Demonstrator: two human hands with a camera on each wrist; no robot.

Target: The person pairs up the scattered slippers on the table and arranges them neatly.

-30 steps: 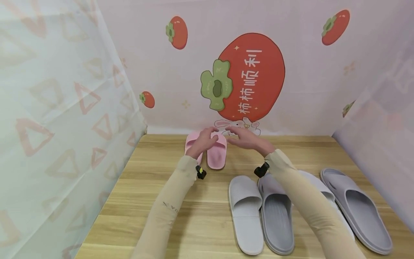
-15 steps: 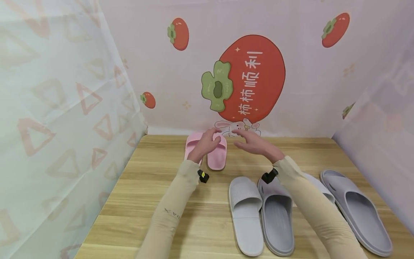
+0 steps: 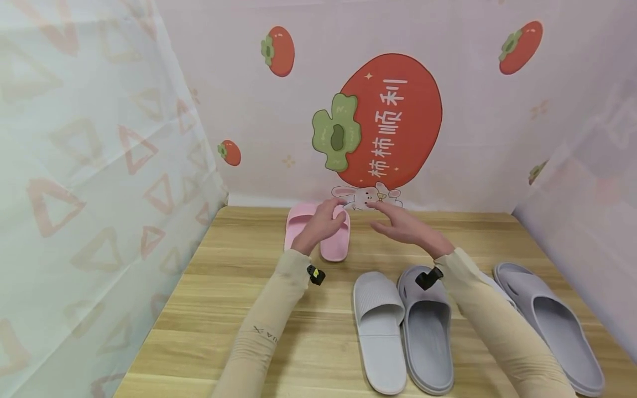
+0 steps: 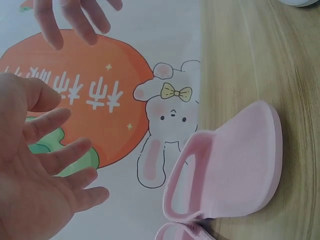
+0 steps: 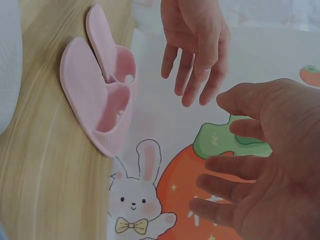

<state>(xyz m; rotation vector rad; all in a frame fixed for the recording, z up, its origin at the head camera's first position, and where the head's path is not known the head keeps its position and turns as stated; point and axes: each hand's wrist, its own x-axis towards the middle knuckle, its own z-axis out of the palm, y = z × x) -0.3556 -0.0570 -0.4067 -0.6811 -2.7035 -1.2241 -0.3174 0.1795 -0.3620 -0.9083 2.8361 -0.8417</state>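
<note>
Our right hand (image 3: 404, 225) has moved right, away from our left hand (image 3: 320, 224). Both have loose, spread fingers and hold nothing, so we seem free of the pink slippers (image 3: 335, 246). Those sit far back on the wood (image 3: 239, 287), near the wall (image 3: 278, 121).

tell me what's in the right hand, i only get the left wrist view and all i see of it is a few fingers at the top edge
Observer: Nothing; in the right wrist view the palm of the right hand is bare.
Operator: ok and what's that pink bit cut off at my bottom edge
Observer: A second pink slipper; the right wrist view shows its sole, side by side with that of the first pink slipper.
</note>
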